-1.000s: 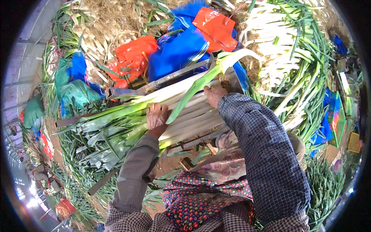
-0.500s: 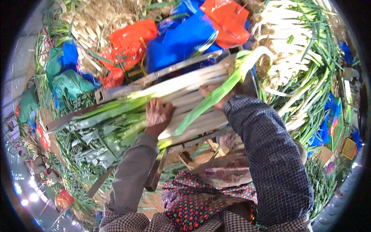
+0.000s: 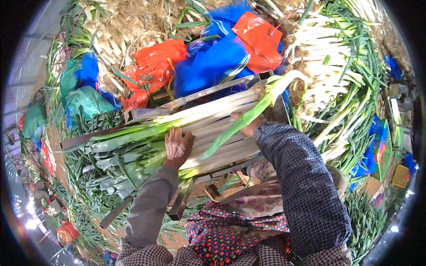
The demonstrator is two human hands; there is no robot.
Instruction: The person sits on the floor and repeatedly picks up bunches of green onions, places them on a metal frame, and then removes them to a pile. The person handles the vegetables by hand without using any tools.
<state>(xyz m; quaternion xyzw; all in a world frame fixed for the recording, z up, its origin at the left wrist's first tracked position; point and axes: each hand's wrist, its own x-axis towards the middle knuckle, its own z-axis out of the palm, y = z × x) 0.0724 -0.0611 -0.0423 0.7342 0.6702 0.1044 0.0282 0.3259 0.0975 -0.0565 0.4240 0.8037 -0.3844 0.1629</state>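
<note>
Firstly, edges and room, all listed from the metal rack [image 3: 208, 92].

- Rack, far side: raised rail; just beyond it, blue sheeting [image 3: 206, 68] and crumpled orange-red plastic [image 3: 155, 60], so room is tight there.
- Rack, right end: upright metal plate; near it, a large heap of leeks [image 3: 339, 91], white ends and green leaves, crowding that side.
- Rack, left end: a dark bar reaching outward; green leaves spread past this end and over more greenery.
- Rack, near side: a narrow gap before the patterned apron [image 3: 235, 230], with wooden pieces [image 3: 213, 191] low down in it; both forearms cross this gap, grey sleeve [image 3: 153, 201] left, dark checked sleeve [image 3: 306, 177] right.

Item: leek bundle [image 3: 213, 127], one layer or more, lying lengthwise in the rack, white stalks toward its right end, leaves toward its left.

Item: single leek [image 3: 255, 111], on top at the rack's right end; white end curved outward past the plate, green leaf slanting across the bundle.

Grip, left hand [image 3: 179, 146]: mid-rack, palm down on the bundle where white turns green; fingers extended, slightly parted, laid over the stalks.

Grip, right hand [image 3: 250, 127]: toward the rack's right end, at the white stalks; partly covered by the single leek's leaf; whether fingers pinch or merely touch, cannot tell.
</note>
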